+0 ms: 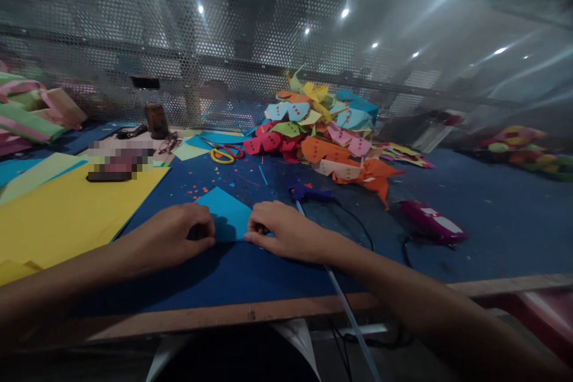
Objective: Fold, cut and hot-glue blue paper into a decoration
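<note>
A blue sheet of paper [228,215] lies on the table, showing a pointed triangle at its far side and a straight edge toward me. My left hand [190,230] is closed at its left corner, thumb and curled fingers pressed to the paper. At the right corner my right hand [282,230] pinches in the same way, fingers curled under. Just beyond my right hand lies a blue glue gun [311,193], with a long clear glue stick [349,310] running from it under my right forearm and past the table edge.
A pile of coloured paper butterflies [331,131] stands behind. Nearby are scissors [221,157], paper scraps [197,191], a purple device [432,222] with a cable, yellow sheets [67,215], a phone [119,167] and a bottle [154,110]. A perforated metal screen [233,30] closes the back.
</note>
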A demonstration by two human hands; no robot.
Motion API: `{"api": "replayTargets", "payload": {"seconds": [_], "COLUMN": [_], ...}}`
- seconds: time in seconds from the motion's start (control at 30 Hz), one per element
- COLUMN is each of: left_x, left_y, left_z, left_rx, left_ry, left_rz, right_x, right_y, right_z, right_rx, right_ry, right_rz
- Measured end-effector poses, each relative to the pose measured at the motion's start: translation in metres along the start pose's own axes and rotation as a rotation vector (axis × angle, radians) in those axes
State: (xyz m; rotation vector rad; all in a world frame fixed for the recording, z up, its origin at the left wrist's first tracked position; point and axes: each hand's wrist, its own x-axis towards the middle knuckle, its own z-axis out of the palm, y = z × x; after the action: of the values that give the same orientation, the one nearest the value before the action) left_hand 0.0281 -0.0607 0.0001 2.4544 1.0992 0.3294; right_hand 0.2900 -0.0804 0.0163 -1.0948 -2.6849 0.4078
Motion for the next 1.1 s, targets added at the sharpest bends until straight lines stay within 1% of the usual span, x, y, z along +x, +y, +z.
{"api": "replayTargets", "payload": {"seconds": [0.13,0.27,0.57,0.83,0.97,1.1], "left_x": [-0.002,-0.002,-0.001,-0.002,-0.002,-0.003], "left_y": [0.004,0.007,0.005,0.006,0.007,0.009], "left_z": [0.001,0.002,0.009,0.011,0.012,0.011], "left_rx": [-0.023,-0.008,0.017,0.038,0.064,0.066], "left_ry": [-0.012,0.013,0.074,0.094,0.084,0.064], "left_rz": [-0.004,-0.013,0.011,0.022,0.027,0.003], "right_x": [-0.001,-0.002,0.0,0.0,0.001,0.001], "right_y": [-0.002,-0.002,-0.001,-0.002,-0.001,-0.002], "right_z": [-0.002,-0.001,0.003,0.003,0.004,0.003], "right_rx": [0.015,0.04,0.032,0.006,0.002,0.022], "right_ry": [-0.006,-0.002,0.009,0.001,-0.002,0.005], "right_rz": [0.007,0.004,0.015,0.056,0.066,0.068]}}
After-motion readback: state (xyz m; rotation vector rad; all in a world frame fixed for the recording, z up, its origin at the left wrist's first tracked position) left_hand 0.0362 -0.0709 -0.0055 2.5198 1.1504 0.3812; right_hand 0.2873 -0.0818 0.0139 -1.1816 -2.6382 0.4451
